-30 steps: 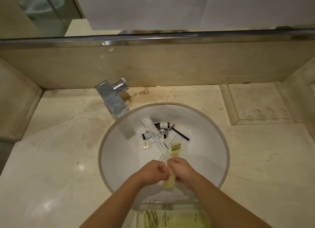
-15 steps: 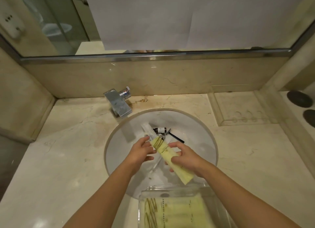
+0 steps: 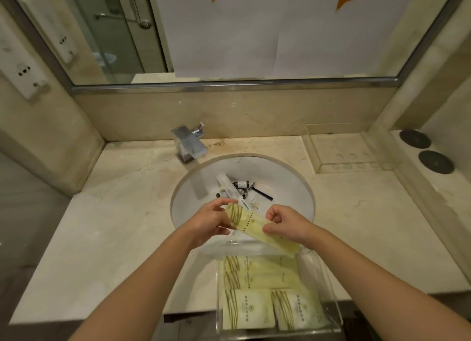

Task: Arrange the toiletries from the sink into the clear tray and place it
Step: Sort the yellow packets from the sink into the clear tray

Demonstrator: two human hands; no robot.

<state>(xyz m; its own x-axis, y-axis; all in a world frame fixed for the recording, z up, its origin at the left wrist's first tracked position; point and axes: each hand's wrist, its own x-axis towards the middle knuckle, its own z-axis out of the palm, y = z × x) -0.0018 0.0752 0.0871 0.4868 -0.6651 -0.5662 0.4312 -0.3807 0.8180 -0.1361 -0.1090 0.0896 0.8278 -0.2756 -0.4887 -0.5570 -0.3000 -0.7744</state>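
Head view is looking down on a marble counter (image 3: 107,228) with a round white sink (image 3: 288,185) at the centre of the frame. Both hands are holding one long pale-yellow packet (image 3: 257,226) above the near rim of the sink, the packet slanting from upper left to lower right. The left hand (image 3: 211,220) is gripping its striped upper end, thumb and fingers curling round it. The right hand (image 3: 288,224) is pinching the packet near its middle, fingers bent, thumb underneath. The packet's lower end is hanging just above the far edge of the clear tray (image 3: 334,302), which is sitting at the lower centre of the frame, overhanging the counter's front edge. Inside the tray, four more yellow packets are lying flat: two long ones (image 3: 260,271) toward the sink and two shorter ones (image 3: 275,310) nearer the camera. In the sink bowl, small dark bottles (image 3: 240,185), a white wrapped stick (image 3: 226,183), a black-handled razor (image 3: 262,194) and a small white packet (image 3: 252,203) are lying together. A chrome faucet (image 3: 190,144) is standing at the sink's upper left. A second clear tray (image 3: 339,152) is sitting at the right, beside two dark round discs (image 3: 424,149).
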